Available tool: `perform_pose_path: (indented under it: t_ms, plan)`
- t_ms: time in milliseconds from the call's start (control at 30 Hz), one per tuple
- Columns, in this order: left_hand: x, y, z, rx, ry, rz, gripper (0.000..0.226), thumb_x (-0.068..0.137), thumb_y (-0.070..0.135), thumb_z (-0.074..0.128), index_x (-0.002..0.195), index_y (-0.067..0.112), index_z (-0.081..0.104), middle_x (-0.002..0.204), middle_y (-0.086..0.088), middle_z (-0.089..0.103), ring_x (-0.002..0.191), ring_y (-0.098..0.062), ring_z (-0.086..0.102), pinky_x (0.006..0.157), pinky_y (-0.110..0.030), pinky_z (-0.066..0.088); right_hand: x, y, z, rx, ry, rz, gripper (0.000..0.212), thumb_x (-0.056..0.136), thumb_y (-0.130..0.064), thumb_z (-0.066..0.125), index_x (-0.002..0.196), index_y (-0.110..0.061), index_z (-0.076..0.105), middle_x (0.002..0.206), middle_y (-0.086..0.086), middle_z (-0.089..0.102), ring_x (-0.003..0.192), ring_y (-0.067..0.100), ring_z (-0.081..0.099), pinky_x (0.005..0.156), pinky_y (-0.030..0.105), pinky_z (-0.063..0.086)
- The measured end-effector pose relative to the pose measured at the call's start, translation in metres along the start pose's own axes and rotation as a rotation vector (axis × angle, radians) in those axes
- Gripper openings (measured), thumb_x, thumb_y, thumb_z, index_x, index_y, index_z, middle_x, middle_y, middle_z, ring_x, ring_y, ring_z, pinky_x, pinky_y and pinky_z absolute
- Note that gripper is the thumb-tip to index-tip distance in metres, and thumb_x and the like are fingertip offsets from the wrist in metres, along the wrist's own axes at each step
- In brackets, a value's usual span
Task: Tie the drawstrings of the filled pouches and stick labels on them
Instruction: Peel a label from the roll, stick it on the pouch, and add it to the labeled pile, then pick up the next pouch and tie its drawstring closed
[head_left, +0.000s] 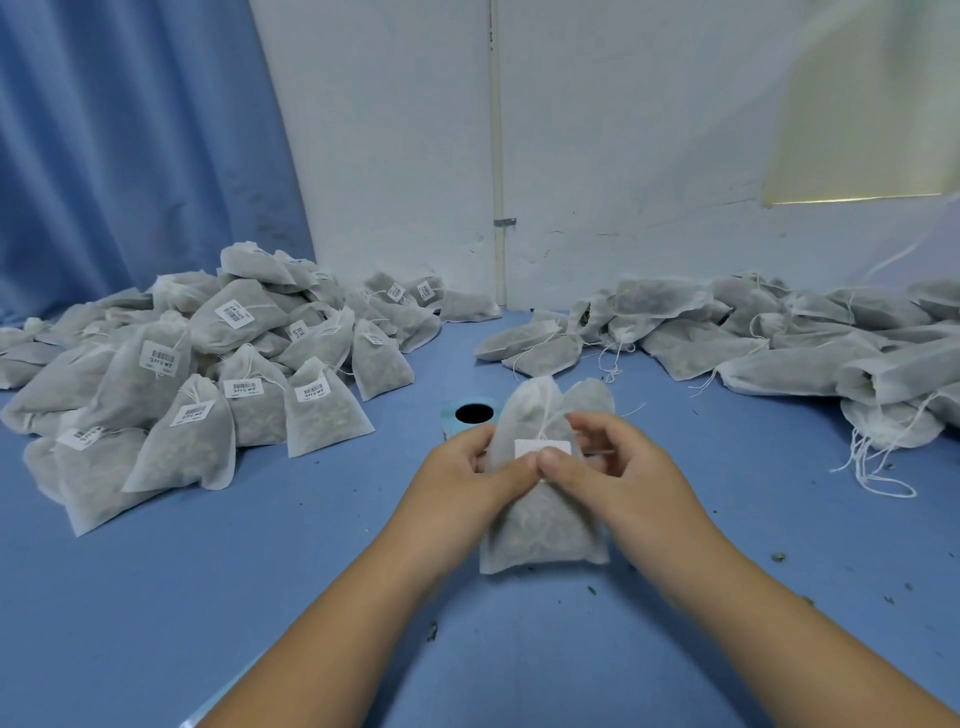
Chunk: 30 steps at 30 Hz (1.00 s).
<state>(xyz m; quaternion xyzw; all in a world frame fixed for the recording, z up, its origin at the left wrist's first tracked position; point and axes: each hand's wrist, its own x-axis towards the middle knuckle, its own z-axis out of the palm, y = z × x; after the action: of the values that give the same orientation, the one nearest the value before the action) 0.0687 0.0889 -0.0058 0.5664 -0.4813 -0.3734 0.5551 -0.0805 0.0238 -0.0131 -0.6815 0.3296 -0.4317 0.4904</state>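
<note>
Gripping one filled pouch (540, 499) upright on the blue surface (260, 597), near centre: left hand (462, 470) closed around the left edge, right hand (613, 467) closed on the right edge, both thumbs pressing a white label (543, 448) onto the front face, likely seating the adhesive. Standing cinched at the neck, drawstring (545, 415) trailing down toward the label. Showing dark loose filling through the translucent fabric. Sitting just behind, a blue label roll (470, 414). Lying far left, a labelled pile (208, 364) of finished pouches. Lying far right, an unlabelled pile (779, 338), strings loose, apparently awaiting tying.
</note>
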Motion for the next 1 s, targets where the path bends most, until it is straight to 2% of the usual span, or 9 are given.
perform_pose_path:
  t_ms: [133,233,333,433,600,733,833,900,1000]
  plan:
    - [-0.002,0.001,-0.002,0.013,-0.137,0.004,0.02,0.092,0.012,0.067,0.112,0.014,0.071,0.103,-0.006,0.076,0.098,-0.022,0.073,0.083,-0.028,0.057,0.003,0.004,-0.007,0.151,-0.088,0.105,0.028,0.067,-0.039,0.079,0.087,-0.02,0.076,0.092,0.005,0.075,0.091,0.024,0.071,0.083,0.038,0.057]
    - [-0.003,0.002,-0.002,-0.004,-0.166,-0.005,0.021,0.093,0.012,0.066,0.114,0.014,0.07,0.106,-0.006,0.076,0.101,-0.022,0.072,0.086,-0.029,0.057,0.005,0.006,-0.009,0.178,-0.057,0.108,0.034,0.066,-0.044,0.078,0.088,-0.017,0.076,0.092,0.009,0.075,0.091,0.029,0.071,0.084,0.044,0.058]
    - [-0.003,0.0,0.004,-0.048,-0.086,-0.021,0.019,0.096,0.024,0.063,0.109,0.014,0.072,0.106,-0.008,0.075,0.104,-0.027,0.07,0.094,-0.041,0.055,0.001,0.006,-0.003,0.125,-0.005,0.077,0.029,0.074,-0.044,0.074,0.086,-0.018,0.076,0.088,0.007,0.075,0.088,0.028,0.071,0.081,0.045,0.057]
    - [-0.001,-0.002,0.009,-0.117,0.1,-0.035,0.017,0.094,0.026,0.064,0.094,0.015,0.076,0.096,-0.011,0.076,0.096,-0.031,0.072,0.087,-0.045,0.055,-0.002,0.004,0.002,0.106,-0.028,0.067,0.029,0.074,-0.044,0.075,0.087,-0.017,0.074,0.089,0.01,0.074,0.088,0.031,0.07,0.083,0.049,0.055]
    - [0.002,-0.003,0.008,-0.093,0.243,0.009,0.019,0.094,0.029,0.063,0.086,0.017,0.075,0.084,-0.004,0.076,0.075,-0.016,0.07,0.074,-0.037,0.056,-0.008,0.002,0.008,0.22,-0.234,0.207,0.019,0.083,-0.028,0.073,0.1,-0.02,0.073,0.095,0.003,0.076,0.086,0.018,0.073,0.067,0.024,0.054]
    - [0.004,-0.003,0.003,-0.059,0.268,0.055,0.016,0.092,0.033,0.066,0.09,0.019,0.074,0.081,0.0,0.076,0.072,-0.013,0.07,0.066,-0.03,0.055,-0.008,0.0,0.015,0.255,-0.257,0.266,0.017,0.088,-0.029,0.066,0.097,-0.016,0.074,0.088,0.009,0.074,0.068,0.02,0.067,0.059,0.031,0.051]
    - [0.007,-0.003,-0.005,-0.153,0.28,0.032,0.016,0.092,0.035,0.065,0.096,0.021,0.073,0.088,0.0,0.077,0.079,-0.014,0.072,0.072,-0.033,0.055,-0.001,-0.004,0.017,0.284,-0.186,0.278,0.021,0.085,-0.027,0.066,0.097,-0.013,0.074,0.089,0.011,0.074,0.071,0.019,0.067,0.057,0.033,0.052]
    - [0.011,0.0,-0.014,-0.282,0.301,-0.018,0.02,0.095,0.035,0.06,0.098,0.019,0.071,0.093,-0.005,0.076,0.083,-0.02,0.073,0.075,-0.037,0.058,0.006,-0.009,0.019,0.315,-0.133,0.306,0.016,0.085,-0.025,0.066,0.09,-0.012,0.074,0.077,0.004,0.072,0.062,0.014,0.065,0.05,0.029,0.049]
    - [0.018,0.007,-0.035,-0.491,0.396,-0.038,0.017,0.097,0.025,0.058,0.1,0.01,0.067,0.085,-0.012,0.071,0.066,-0.022,0.071,0.058,-0.03,0.058,0.02,-0.018,0.025,0.356,-0.089,0.364,0.014,0.089,-0.022,0.062,0.088,-0.009,0.069,0.059,0.002,0.062,0.045,0.013,0.056,0.037,0.023,0.037]
